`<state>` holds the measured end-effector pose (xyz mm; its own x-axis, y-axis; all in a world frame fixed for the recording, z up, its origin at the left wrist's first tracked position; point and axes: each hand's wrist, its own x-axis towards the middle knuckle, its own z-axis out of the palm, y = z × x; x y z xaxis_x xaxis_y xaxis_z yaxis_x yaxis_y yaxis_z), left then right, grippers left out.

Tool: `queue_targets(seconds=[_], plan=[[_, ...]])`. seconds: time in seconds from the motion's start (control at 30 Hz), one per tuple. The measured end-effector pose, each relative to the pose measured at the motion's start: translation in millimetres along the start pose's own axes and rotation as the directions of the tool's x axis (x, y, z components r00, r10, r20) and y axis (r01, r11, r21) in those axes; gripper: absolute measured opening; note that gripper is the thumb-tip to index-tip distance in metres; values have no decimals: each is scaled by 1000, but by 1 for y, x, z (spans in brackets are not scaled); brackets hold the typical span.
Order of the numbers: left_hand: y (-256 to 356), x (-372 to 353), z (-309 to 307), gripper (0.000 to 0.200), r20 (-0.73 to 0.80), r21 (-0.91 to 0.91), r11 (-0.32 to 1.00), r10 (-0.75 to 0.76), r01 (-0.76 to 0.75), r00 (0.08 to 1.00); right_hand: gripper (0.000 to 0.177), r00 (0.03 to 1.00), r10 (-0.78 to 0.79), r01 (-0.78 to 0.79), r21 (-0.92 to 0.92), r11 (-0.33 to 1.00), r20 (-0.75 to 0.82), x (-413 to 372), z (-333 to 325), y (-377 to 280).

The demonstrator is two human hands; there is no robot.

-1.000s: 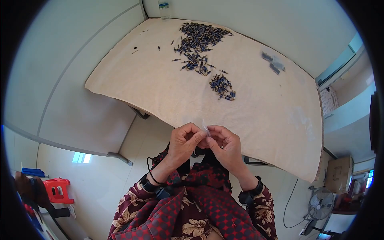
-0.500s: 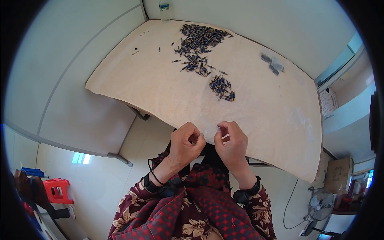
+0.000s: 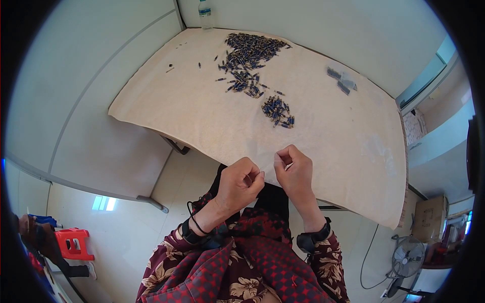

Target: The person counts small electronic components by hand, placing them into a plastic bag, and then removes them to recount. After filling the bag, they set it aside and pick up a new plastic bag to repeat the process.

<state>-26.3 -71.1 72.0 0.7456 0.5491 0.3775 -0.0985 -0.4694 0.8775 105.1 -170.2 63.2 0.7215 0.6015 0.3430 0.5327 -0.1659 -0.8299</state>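
My left hand (image 3: 239, 183) is closed in a pinch above the front edge of the cloth-covered table (image 3: 192, 116). Just to its right, my right hand (image 3: 295, 174) also pinches, thumb against forefinger, slightly farther over the cloth. A faint pale line shows at the right fingertips; it is too thin to name, and what the left fingers hold is hidden. Beyond the hands lies a small pile of dark blue, gold-ended little cylinders (image 3: 276, 111). Behind it spreads a larger heap of the same pieces (image 3: 250, 53).
Grey bristly strips (image 3: 343, 88) lie with a clear bag at the right of the table. A plastic bottle (image 3: 205, 14) stands at the back left corner. On the floor are a red stool (image 3: 72, 243), a fan (image 3: 407, 256) and a cardboard box (image 3: 428, 218).
My right hand has moved slightly up and away over the cloth. My left hand has shifted a little to the right and down. Both stay pinched, and the piles look unchanged.
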Motion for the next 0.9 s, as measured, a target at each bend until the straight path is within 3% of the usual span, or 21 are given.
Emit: queue_targets(seconds=[0.03,0.13,0.17,0.27,0.3,0.4,0.53,0.7,0.83,0.9], plan=[[-2,0,-1,15,1,-1,1000,2,-2,1000,10,1000,-1,1,-1,1000,-2,1,-1,4],[-18,-2,-12,10,14,-150,976,-158,158,987,15,970,202,-238,368,899,135,6,-4,22],[-25,-2,-14,10,13,-151,976,-158,158,987,15,970,202,-238,367,899,136,6,-5,21],[-51,2,-17,39,-168,-255,952,-219,172,961,21,927,292,-373,536,757,234,4,-8,14],[-55,2,-16,39,-169,-252,952,-219,172,961,21,927,291,-374,538,755,235,3,-6,14],[-61,1,-9,78,156,-617,731,-250,292,956,26,873,345,-487,636,599,344,-2,4,11],[-47,3,0,100,151,-673,713,-128,197,980,22,880,279,-473,649,596,384,-11,19,9],[-41,9,-9,106,134,-666,724,-121,180,983,24,882,244,-459,616,639,404,-14,24,4],[-34,7,-12,109,201,-664,718,-98,210,975,22,818,252,-503,429,750,516,-10,20,-2],[-29,5,-12,109,204,-665,707,-137,240,969,32,939,102,-281,564,777,328,-11,28,-1]])
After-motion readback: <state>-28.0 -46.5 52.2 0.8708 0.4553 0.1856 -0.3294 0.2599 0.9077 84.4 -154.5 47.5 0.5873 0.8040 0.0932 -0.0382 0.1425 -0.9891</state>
